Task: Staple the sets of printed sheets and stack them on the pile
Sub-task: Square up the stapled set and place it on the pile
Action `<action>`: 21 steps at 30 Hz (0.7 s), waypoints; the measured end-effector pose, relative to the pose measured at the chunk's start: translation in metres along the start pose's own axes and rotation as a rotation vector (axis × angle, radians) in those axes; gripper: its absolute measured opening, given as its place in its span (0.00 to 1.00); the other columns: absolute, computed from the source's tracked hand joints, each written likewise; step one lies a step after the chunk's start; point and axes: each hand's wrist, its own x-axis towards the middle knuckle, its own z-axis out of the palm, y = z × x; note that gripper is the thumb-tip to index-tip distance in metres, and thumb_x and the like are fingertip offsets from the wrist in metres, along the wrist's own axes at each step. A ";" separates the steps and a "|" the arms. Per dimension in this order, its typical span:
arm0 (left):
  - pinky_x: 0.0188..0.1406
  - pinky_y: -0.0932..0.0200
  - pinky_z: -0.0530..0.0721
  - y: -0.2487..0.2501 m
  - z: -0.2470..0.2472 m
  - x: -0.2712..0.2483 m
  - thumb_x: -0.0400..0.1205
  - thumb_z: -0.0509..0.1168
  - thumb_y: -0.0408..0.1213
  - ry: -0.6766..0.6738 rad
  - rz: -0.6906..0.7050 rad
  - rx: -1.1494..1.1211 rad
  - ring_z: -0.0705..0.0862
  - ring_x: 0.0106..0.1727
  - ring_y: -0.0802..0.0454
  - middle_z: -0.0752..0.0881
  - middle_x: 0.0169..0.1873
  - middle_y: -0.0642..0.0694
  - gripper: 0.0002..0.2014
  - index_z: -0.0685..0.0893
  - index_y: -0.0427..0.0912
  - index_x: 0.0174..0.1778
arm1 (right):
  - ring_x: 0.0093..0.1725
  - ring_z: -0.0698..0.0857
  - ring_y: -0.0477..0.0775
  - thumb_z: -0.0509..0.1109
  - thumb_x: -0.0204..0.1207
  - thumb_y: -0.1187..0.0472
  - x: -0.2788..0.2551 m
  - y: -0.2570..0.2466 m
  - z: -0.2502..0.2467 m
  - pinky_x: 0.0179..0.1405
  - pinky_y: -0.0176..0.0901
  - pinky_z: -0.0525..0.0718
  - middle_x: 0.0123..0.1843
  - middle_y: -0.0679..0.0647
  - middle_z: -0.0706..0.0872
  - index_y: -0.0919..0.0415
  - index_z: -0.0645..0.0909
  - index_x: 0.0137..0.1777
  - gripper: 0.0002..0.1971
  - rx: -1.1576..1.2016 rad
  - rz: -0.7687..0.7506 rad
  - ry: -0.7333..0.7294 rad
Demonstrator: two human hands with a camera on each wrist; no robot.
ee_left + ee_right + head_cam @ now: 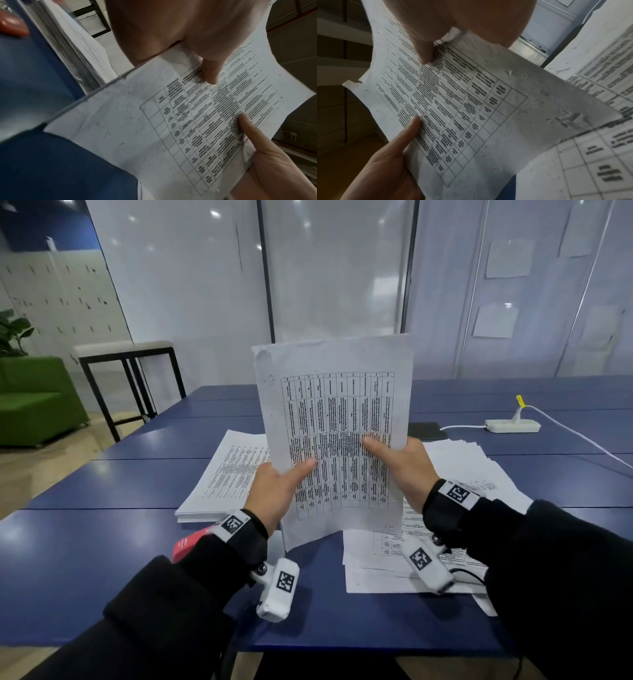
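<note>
White printed sheets (334,419), one set, stand upright at the centre of the head view, bottom edge on the blue table (102,559). The left hand (277,491) pinches the set's left edge, thumb on the printed grid; the right hand (400,463) pinches the right edge the same way. This looks like squaring the set before stapling. Next, one hand probably has to let go and fetch a stapler; the red object (186,542) half hidden under the left wrist may be it, though I cannot tell. A neat pile (222,477) lies at centre left, behind the left hand. Loose sheets (459,470) spread at lower right. A power strip (512,426) sits at upper right, well apart.
</note>
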 end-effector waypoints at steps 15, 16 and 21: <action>0.67 0.32 0.84 0.000 -0.011 -0.010 0.82 0.75 0.52 -0.032 0.039 0.082 0.91 0.52 0.42 0.93 0.50 0.43 0.17 0.91 0.40 0.51 | 0.57 0.93 0.60 0.79 0.79 0.51 -0.006 0.004 0.002 0.67 0.64 0.88 0.54 0.60 0.95 0.64 0.91 0.57 0.16 -0.015 0.024 -0.056; 0.68 0.32 0.83 -0.002 -0.011 -0.011 0.83 0.75 0.51 -0.048 0.036 0.083 0.91 0.55 0.40 0.94 0.52 0.41 0.13 0.92 0.43 0.51 | 0.56 0.93 0.65 0.81 0.77 0.45 -0.007 0.005 0.002 0.67 0.70 0.86 0.54 0.66 0.93 0.71 0.89 0.56 0.25 -0.030 0.032 -0.058; 0.71 0.42 0.84 0.001 -0.016 -0.012 0.85 0.73 0.42 -0.105 -0.010 0.037 0.92 0.61 0.50 0.95 0.55 0.51 0.09 0.91 0.49 0.60 | 0.55 0.84 0.89 0.83 0.61 0.27 -0.002 0.016 -0.002 0.62 0.88 0.76 0.63 0.86 0.79 0.83 0.76 0.61 0.55 -0.045 0.109 -0.107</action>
